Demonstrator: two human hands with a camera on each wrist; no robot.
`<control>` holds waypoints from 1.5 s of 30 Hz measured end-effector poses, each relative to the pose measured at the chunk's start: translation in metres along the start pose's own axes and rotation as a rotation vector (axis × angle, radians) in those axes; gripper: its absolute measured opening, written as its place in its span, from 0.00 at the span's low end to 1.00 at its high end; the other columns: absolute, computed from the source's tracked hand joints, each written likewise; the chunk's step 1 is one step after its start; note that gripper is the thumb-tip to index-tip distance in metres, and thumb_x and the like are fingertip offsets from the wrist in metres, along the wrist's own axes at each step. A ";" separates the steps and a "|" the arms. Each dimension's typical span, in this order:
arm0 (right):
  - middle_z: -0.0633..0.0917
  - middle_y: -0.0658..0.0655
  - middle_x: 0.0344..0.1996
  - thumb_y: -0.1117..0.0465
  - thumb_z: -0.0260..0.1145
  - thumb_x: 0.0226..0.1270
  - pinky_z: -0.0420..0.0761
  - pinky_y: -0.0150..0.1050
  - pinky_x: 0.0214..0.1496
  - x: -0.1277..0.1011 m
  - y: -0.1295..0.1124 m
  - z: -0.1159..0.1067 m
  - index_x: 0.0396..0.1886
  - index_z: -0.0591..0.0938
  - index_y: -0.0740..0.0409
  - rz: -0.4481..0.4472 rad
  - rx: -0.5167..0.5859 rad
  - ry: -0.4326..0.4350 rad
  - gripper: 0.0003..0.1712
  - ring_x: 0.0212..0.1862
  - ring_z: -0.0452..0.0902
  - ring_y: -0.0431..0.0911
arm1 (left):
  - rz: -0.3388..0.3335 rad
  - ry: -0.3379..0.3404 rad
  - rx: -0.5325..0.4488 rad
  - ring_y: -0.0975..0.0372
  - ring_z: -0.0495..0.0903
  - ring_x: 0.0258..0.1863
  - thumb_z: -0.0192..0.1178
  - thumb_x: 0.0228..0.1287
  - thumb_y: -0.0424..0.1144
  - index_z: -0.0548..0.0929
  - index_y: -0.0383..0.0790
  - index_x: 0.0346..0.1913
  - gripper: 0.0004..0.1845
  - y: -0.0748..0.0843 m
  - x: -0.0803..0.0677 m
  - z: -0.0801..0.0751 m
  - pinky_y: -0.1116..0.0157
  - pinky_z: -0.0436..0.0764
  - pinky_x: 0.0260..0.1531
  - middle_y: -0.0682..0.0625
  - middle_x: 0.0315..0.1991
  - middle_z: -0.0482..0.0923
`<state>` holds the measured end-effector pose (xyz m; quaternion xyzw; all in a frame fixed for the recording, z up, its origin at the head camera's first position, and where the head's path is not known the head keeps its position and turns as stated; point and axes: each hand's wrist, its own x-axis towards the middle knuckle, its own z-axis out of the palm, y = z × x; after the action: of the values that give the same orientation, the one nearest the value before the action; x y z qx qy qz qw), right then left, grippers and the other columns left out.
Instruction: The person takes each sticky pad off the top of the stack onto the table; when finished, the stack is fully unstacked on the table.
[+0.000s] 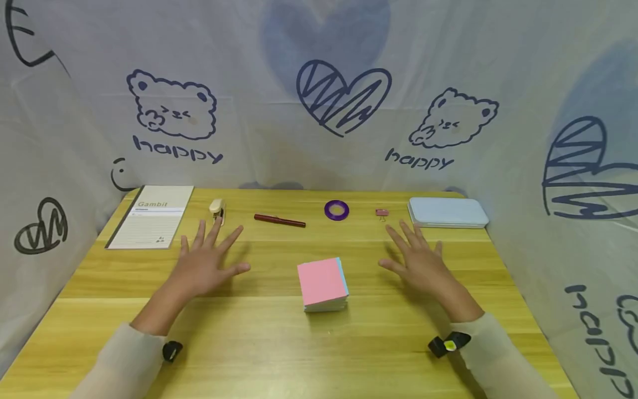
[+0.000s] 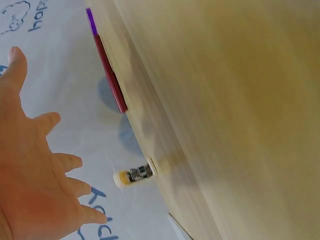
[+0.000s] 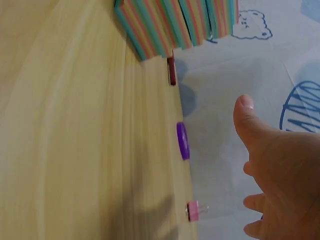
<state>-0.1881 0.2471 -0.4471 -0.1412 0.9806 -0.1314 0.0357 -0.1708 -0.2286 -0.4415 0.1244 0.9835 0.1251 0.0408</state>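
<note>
My left hand [image 1: 203,267] hovers over the left half of the table with its fingers spread, holding nothing. Just beyond its fingertips stands a small cream stapler [image 1: 217,209]. My right hand [image 1: 420,265] is likewise spread and holds nothing, on the right side. Past its fingertips lies a pink binder clip [image 1: 381,212]. Between the hands sits a thick stack of sticky notes [image 1: 323,282] with a pink top; striped coloured layers of the stack [image 3: 175,25] show in the right wrist view. The left wrist view shows the stapler [image 2: 135,175] beyond the left hand [image 2: 35,160].
Along the back lie a Gambit notebook [image 1: 152,219] at left, a dark red pen [image 1: 279,221], a purple tape roll [image 1: 326,210] and a pale blue case [image 1: 447,212] at right. A printed cloth [image 1: 259,144] hangs behind the wooden table [image 1: 269,354].
</note>
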 end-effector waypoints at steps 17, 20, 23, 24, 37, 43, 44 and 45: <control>0.47 0.55 0.84 0.34 0.60 0.74 0.41 0.80 0.71 -0.003 -0.037 -0.009 0.85 0.51 0.44 -0.192 0.162 -0.055 0.49 0.83 0.38 0.61 | 0.254 -0.007 -0.297 0.36 0.37 0.81 0.68 0.67 0.56 0.49 0.55 0.84 0.51 0.051 -0.013 0.023 0.27 0.46 0.71 0.43 0.84 0.38; 0.50 0.56 0.84 0.37 0.61 0.75 0.42 0.79 0.73 -0.005 -0.046 -0.012 0.85 0.53 0.47 -0.252 0.203 -0.065 0.49 0.83 0.40 0.61 | 0.290 -0.055 -0.442 0.39 0.38 0.81 0.70 0.65 0.53 0.45 0.55 0.85 0.54 0.066 -0.018 0.028 0.29 0.48 0.72 0.46 0.85 0.38; 0.52 0.57 0.83 0.40 0.64 0.75 0.44 0.75 0.75 -0.006 -0.056 -0.015 0.85 0.53 0.49 -0.314 0.262 -0.089 0.48 0.83 0.41 0.62 | 0.290 -0.121 -0.595 0.43 0.39 0.82 0.73 0.63 0.51 0.41 0.58 0.85 0.59 0.080 -0.021 0.032 0.34 0.50 0.74 0.47 0.85 0.37; 0.52 0.57 0.83 0.40 0.64 0.74 0.46 0.74 0.76 -0.007 -0.059 -0.016 0.85 0.53 0.49 -0.333 0.279 -0.099 0.48 0.82 0.41 0.62 | 0.286 -0.142 -0.639 0.43 0.39 0.82 0.73 0.62 0.51 0.40 0.58 0.85 0.60 0.084 -0.022 0.033 0.36 0.52 0.74 0.48 0.85 0.37; 0.53 0.55 0.83 0.36 0.70 0.66 0.62 0.60 0.77 -0.007 -0.096 -0.011 0.85 0.54 0.49 -0.446 0.373 -0.232 0.56 0.82 0.50 0.56 | 0.262 -0.143 -0.948 0.46 0.45 0.82 0.80 0.55 0.37 0.40 0.40 0.84 0.65 0.123 -0.018 0.052 0.45 0.52 0.78 0.47 0.84 0.42; 0.61 0.56 0.80 0.37 0.75 0.60 0.67 0.57 0.75 -0.007 -0.106 0.000 0.83 0.59 0.53 -0.470 0.394 -0.213 0.59 0.79 0.57 0.55 | 0.221 -0.103 -0.959 0.49 0.52 0.81 0.80 0.54 0.38 0.47 0.40 0.83 0.62 0.129 -0.014 0.057 0.48 0.56 0.78 0.46 0.82 0.52; 0.62 0.56 0.80 0.37 0.76 0.59 0.67 0.56 0.75 -0.007 -0.107 0.001 0.83 0.60 0.52 -0.467 0.402 -0.208 0.58 0.79 0.59 0.55 | 0.218 -0.096 -0.966 0.49 0.54 0.80 0.80 0.54 0.38 0.50 0.41 0.83 0.60 0.130 -0.013 0.058 0.48 0.56 0.77 0.46 0.81 0.55; 0.63 0.55 0.79 0.38 0.77 0.59 0.68 0.56 0.74 -0.007 -0.108 0.002 0.82 0.61 0.52 -0.463 0.406 -0.200 0.58 0.78 0.60 0.55 | 0.216 -0.088 -0.974 0.49 0.55 0.80 0.80 0.54 0.37 0.53 0.42 0.82 0.58 0.130 -0.012 0.059 0.47 0.57 0.77 0.46 0.80 0.58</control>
<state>-0.1523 0.1484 -0.4202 -0.3628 0.8677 -0.3145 0.1284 -0.1218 -0.0959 -0.4642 0.1974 0.7896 0.5680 0.1224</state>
